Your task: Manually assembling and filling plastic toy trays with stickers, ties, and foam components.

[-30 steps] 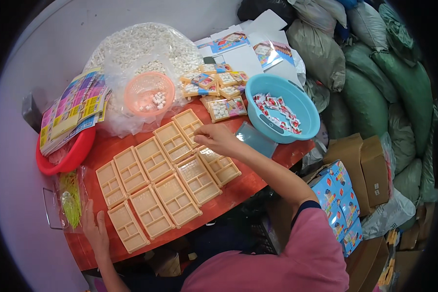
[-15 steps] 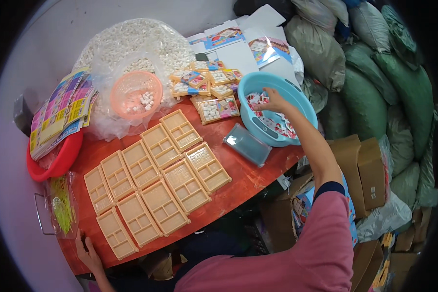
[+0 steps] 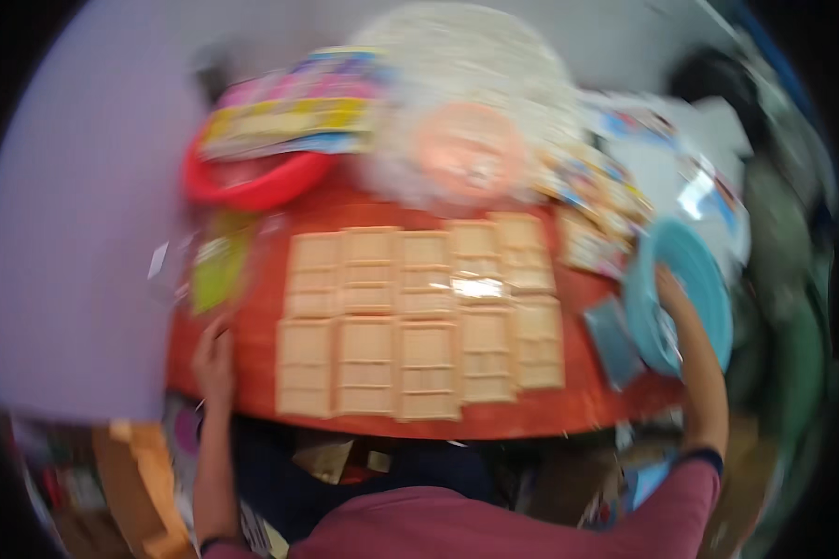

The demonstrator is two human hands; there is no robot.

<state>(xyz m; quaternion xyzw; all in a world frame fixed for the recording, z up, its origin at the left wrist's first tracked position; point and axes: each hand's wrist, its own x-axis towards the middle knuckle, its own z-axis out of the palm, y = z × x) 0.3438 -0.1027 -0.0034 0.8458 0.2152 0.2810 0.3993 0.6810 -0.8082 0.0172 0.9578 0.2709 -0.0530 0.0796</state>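
Orange-red tabletop across the middle of the frame, all of it smeared by blur. Laid out at centre in two rows: beige compartment trays, edge to edge. Lower left: left hand resting on the table's rim, just beside the corner tray; fingers too blurred to call spread or closed. Right of centre: right hand over the lip of the blue basin, fingertips down among its contents; grip impossible to make out. Between basin and trays, a flat grey-blue piece. Upper left: red basin under colourful packets. Top centre: pink bowl on a clear bag of white bits.

Best, probably, to pinch only a few pieces from the basin, lift clear of its rim, and steady the trays with the other hand.
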